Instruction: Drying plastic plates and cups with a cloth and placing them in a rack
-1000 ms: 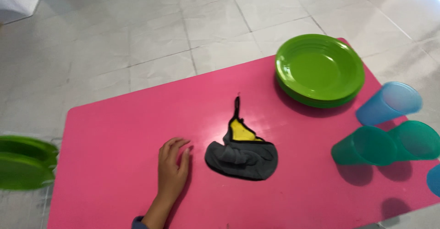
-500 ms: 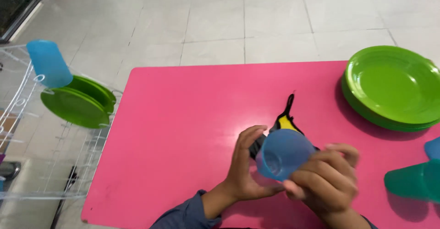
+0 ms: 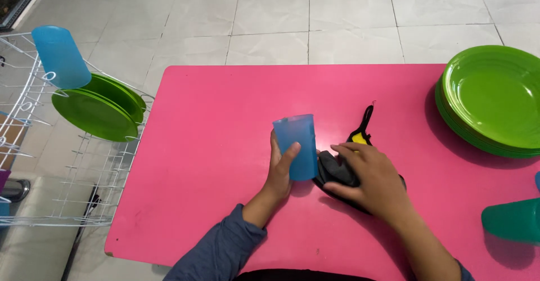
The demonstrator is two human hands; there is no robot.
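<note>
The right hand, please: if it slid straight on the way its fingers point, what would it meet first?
The right hand lies on the dark cloth, fingers pointing left. Going straight on, it would likely first meet the blue cup held by the left hand, just past the fingertips.

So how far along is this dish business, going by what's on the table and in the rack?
Already in the white wire rack: one blue cup and two green plates. In hand: the left hand holds a blue tumbler, and the right hand rests on a dark cloth. On the pink table: a stack of green plates and a teal cup.
</note>
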